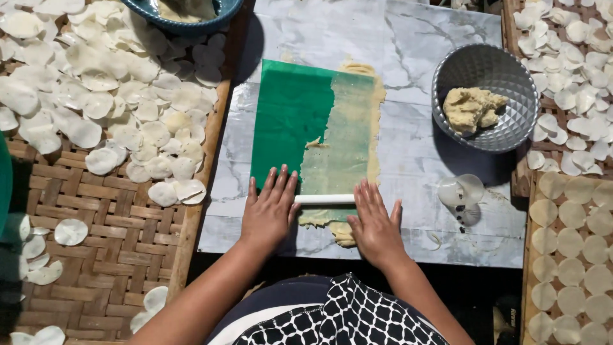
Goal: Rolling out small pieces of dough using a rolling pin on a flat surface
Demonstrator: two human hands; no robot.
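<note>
A white rolling pin (324, 199) lies crosswise just below the middle of the frame, on a green plastic sheet (290, 115) that covers a thin strip of pale dough (373, 128). The left hand (269, 211) rests flat and open on the pin's left end, fingers spread toward the top of the frame; the right hand (375, 223) lies the same way on its right end. Sheet and dough rest on a marble-patterned board (421, 166). A grey metal bowl (511, 128) holding a dough lump (471, 107) sits at upper right.
</note>
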